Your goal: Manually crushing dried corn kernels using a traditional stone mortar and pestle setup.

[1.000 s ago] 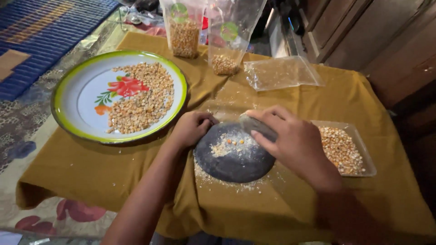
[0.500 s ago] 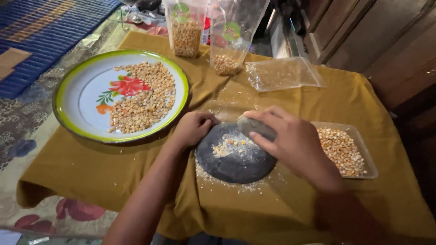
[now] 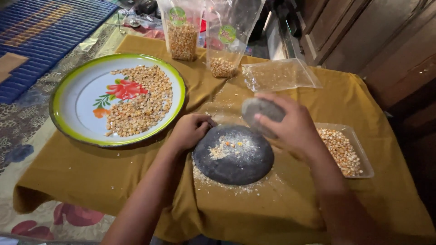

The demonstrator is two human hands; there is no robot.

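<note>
A round dark grinding stone [image 3: 236,159] lies on a mustard-yellow cloth, with crushed corn and a few whole kernels on its top. My left hand [image 3: 190,130] rests curled against the stone's left edge. My right hand [image 3: 290,124] grips a grey hand stone [image 3: 259,111], lifted above the slab's far right edge. Pale crumbs are scattered on the cloth along the slab's near edge.
A large enamel plate [image 3: 77,100] with a green rim and red flower holds corn kernels at the left. A clear tray [image 3: 359,154] of kernels sits at the right. Two upright bags [image 3: 181,31] of corn and a flat plastic bag [image 3: 279,75] lie at the back. Wooden cabinets stand right.
My right hand has lifted the hand stone off the crushed corn and drawn it up and back. My left hand stays at the slab's edge.
</note>
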